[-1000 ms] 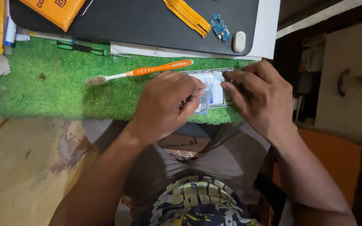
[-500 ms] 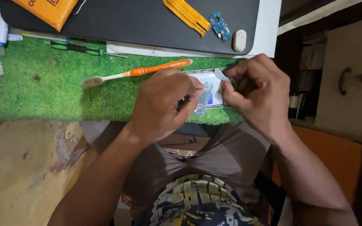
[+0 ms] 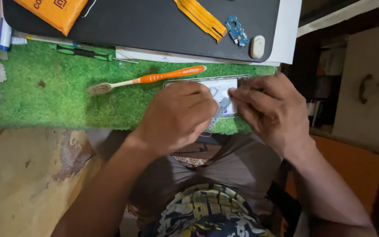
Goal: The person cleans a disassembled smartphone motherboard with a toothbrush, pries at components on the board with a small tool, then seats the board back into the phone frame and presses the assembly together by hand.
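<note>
An opened phone (image 3: 219, 87) lies on a green turf mat (image 3: 53, 94), its white inner side up. My left hand (image 3: 178, 116) covers its left half, fingers curled and pinching something small at the phone's middle; what it pinches is hidden. My right hand (image 3: 270, 112) rests on the phone's right end, fingertips pressed on its surface beside the left fingers. A thin red wire shows just under the left fingers.
An orange-handled toothbrush (image 3: 148, 79) lies just behind the phone. Further back are a green screwdriver (image 3: 91, 54), a black mat (image 3: 154, 24) with an orange flex ribbon (image 3: 202, 17), a small blue circuit board (image 3: 237, 30), a white oval part (image 3: 257, 46) and an orange packet (image 3: 53, 13).
Both hands have stayed on the phone, with small finger shifts. The view has shifted a little.
</note>
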A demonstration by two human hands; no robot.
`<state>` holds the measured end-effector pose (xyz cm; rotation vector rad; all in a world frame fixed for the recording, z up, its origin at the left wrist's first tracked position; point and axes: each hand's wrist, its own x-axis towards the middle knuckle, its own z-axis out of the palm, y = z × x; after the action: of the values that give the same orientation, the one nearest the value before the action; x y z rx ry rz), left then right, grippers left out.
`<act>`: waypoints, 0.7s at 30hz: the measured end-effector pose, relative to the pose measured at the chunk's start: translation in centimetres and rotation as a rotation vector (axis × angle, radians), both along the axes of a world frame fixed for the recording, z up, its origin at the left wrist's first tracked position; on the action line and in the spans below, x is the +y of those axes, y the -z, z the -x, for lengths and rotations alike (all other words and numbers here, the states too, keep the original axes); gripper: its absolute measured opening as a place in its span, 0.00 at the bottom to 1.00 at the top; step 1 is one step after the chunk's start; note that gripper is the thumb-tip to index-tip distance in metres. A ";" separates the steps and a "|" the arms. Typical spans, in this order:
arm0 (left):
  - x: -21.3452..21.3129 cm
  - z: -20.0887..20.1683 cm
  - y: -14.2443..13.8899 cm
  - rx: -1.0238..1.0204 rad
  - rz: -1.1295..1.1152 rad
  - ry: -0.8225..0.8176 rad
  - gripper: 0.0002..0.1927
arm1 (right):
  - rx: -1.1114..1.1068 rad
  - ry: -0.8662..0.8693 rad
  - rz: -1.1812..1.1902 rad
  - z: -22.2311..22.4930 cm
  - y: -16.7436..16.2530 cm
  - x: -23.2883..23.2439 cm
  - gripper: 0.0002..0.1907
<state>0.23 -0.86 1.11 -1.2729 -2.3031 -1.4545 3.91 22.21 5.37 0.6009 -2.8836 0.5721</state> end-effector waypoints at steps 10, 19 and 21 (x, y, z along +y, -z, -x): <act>-0.6 0.6 -0.1 -0.033 -0.007 0.076 0.11 | -0.092 -0.070 0.024 -0.2 -0.9 0.4 0.12; -0.6 0.7 0.1 -0.024 0.036 0.081 0.11 | 0.062 -0.201 -0.072 0.2 -0.2 0.2 0.10; -0.6 0.7 0.1 -0.019 0.029 0.083 0.11 | 0.104 -0.218 -0.099 0.2 0.0 0.2 0.11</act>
<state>-0.45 -1.45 1.03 -1.3848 -2.3178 -1.4699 3.68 22.40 5.42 0.9392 -2.7800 0.4118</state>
